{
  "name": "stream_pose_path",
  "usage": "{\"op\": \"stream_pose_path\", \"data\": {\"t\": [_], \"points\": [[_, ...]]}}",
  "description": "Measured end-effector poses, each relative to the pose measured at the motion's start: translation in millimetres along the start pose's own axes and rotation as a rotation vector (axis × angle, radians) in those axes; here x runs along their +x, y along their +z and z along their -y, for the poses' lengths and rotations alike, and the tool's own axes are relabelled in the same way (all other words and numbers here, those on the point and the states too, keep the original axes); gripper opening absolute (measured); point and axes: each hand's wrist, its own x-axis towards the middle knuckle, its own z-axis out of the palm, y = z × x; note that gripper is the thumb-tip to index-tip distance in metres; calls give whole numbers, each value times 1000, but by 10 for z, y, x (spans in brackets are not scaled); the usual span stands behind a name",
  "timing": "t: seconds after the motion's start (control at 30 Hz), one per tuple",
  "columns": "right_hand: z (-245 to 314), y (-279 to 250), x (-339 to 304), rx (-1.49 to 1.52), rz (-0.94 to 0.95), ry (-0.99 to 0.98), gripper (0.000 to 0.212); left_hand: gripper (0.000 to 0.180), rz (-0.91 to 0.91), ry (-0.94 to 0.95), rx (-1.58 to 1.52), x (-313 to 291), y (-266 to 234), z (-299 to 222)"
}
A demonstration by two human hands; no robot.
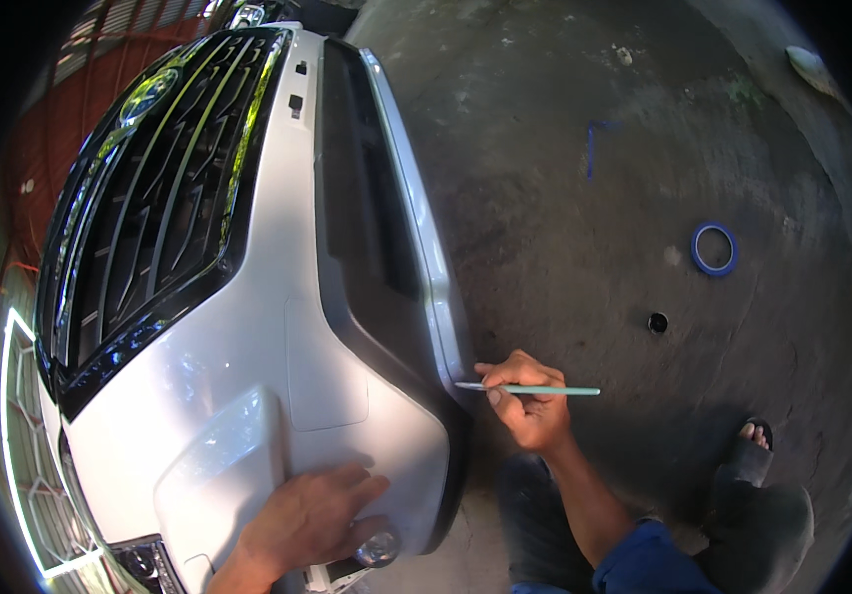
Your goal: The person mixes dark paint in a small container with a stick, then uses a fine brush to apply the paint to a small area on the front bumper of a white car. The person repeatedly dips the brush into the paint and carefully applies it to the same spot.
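A white car bumper (pixel 278 247) fills the left and middle of the view. My right hand (pixel 535 411) pinches a slim paintbrush (pixel 574 391) with a pale green handle. The brush's tip points left and reaches the silver trim strip (pixel 429 238) at the bumper's lower edge; whether it touches cannot be told. My left hand (pixel 312 520) lies on the white bumper face, fingers apart and a little bent, holding nothing. Beside its fingertips is a round clear lamp or lens (pixel 377 547). A dark grey plastic panel (pixel 352 238) runs between the white face and the strip.
A black grille (pixel 159 188) with a chrome emblem is at the upper left. On the concrete floor (pixel 565 257) lie a roll of blue tape (pixel 714 249), a small round container with dark contents (pixel 658 323) and a blue tape scrap (pixel 591 148). My sandalled foot (pixel 755 434) is at lower right.
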Motion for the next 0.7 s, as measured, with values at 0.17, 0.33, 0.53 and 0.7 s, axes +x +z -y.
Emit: {"op": "stream_pose_path", "data": {"t": [0.17, 0.33, 0.53, 0.7], "points": [[70, 131, -19, -40, 40, -77, 18, 40, -6, -18, -1, 16, -1, -26], [44, 315, 173, -80, 78, -194, 16, 36, -22, -12, -36, -12, 0, -30], [-20, 488, 199, -51, 44, -150, 14, 37, -8, 3, -21, -14, -1, -8], [-59, 529, 191, -61, 61, -174, 15, 38, 31, -12, 7, -9, 4, -9]]}}
